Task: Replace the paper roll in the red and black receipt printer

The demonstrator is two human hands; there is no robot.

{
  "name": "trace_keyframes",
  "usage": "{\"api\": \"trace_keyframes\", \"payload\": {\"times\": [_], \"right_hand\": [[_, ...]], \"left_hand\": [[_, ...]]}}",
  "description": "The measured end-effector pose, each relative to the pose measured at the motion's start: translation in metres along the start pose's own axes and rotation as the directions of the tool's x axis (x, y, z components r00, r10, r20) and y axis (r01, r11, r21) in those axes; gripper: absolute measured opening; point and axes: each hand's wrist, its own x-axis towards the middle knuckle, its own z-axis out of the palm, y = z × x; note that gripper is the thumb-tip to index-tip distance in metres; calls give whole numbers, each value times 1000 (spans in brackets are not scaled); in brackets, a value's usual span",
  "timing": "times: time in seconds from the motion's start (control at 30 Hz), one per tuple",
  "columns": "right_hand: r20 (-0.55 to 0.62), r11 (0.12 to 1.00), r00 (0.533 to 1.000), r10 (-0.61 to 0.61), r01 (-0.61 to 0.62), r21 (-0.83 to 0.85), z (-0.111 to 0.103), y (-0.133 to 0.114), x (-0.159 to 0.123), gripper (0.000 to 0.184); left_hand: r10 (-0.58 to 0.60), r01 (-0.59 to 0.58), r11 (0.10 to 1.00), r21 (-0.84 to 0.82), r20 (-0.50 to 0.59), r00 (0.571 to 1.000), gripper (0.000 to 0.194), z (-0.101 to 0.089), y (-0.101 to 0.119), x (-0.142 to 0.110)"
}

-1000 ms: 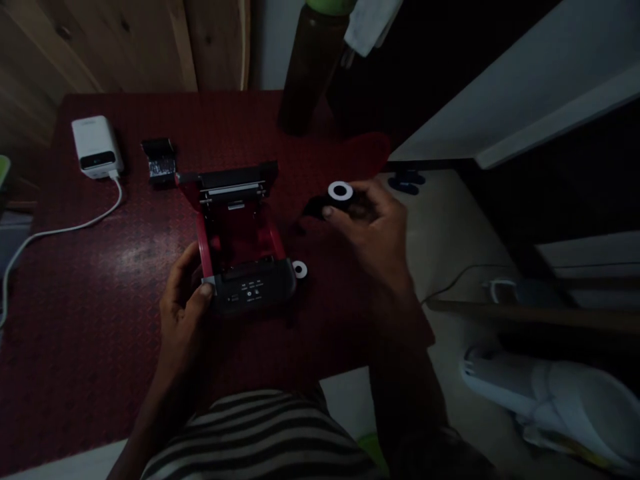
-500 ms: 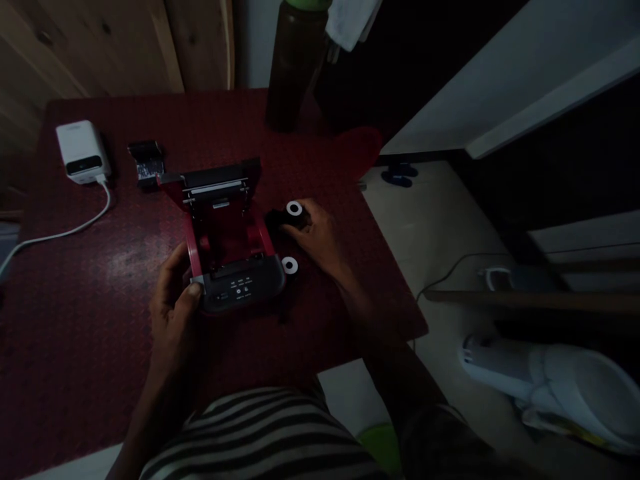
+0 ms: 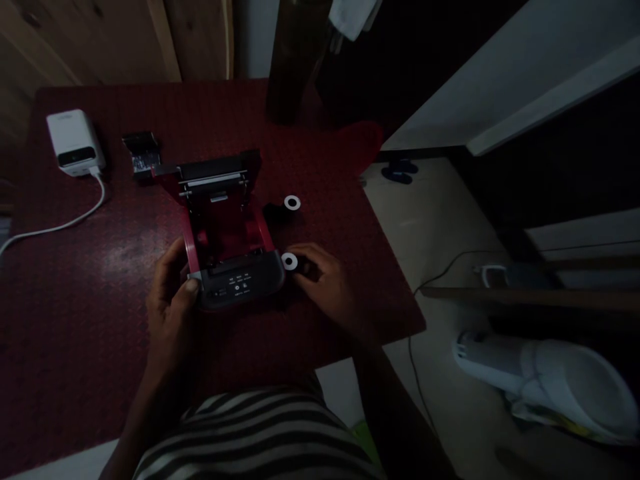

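A red and black printer [image 3: 243,283] sits on the table with its lid raised and its red inside showing. My left hand [image 3: 173,293] grips the front left corner, thumb on top and fingers along the side. To the right of the printer, my right hand [image 3: 323,277] closes around a small dark roll [image 3: 289,261] with a white ring at its end. A second dark roll with a white-ringed end [image 3: 292,203] lies farther back, untouched. Shadow hides much of both rolls and some right fingertips.
A white power bank [image 3: 75,140] with a plugged-in white cable stands at the back left. A small black open part [image 3: 143,153] lies beside it. A dark bottle [image 3: 295,67] and a red rounded object [image 3: 363,147] are at the back. The table's right edge drops to the floor.
My right hand has let go of the farther roll and moved toward me to the nearer one. My left hand keeps its hold on the printer. The view has shifted slightly.
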Motion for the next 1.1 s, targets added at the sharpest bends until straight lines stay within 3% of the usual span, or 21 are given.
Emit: {"api": "trace_keyframes", "payload": {"times": [0.1,0.2,0.27,0.37,0.47,0.6,0.73,0.93,1.1], "right_hand": [[-24,1000,999,-27,27,-3,6,-5,4,32],[-67,997,997,-49,45,-56,-13,-29,7,32],[-93,982,987,-129,114,-153,-31,-56,13,36],[35,887,936,-351,344,-306,-41,-99,30,39],[287,730,844,-454,537,-424,-21,-128,53,29],[514,560,839,-178,516,-648,22,-149,77,27],[536,500,843,39,448,-741,45,-160,92,38],[562,503,811,161,423,-754,56,-149,113,40],[549,575,829,102,401,-713,54,-136,115,32]], "left_hand": [[11,-11,1000,-17,14,1000,51,2,3,0],[9,-7,999,-37,40,999,50,4,8,-1],[-6,9,998,-69,44,999,51,5,8,-2],[-39,46,993,-113,58,998,53,4,5,-4],[-20,25,996,-81,64,998,54,1,0,-5],[-20,25,997,-71,72,997,55,-1,0,-6],[-11,15,999,-48,92,996,55,-2,3,-6],[-26,35,996,-82,110,994,56,-2,4,-6],[-46,59,993,-105,118,992,57,-1,4,-7]]}}
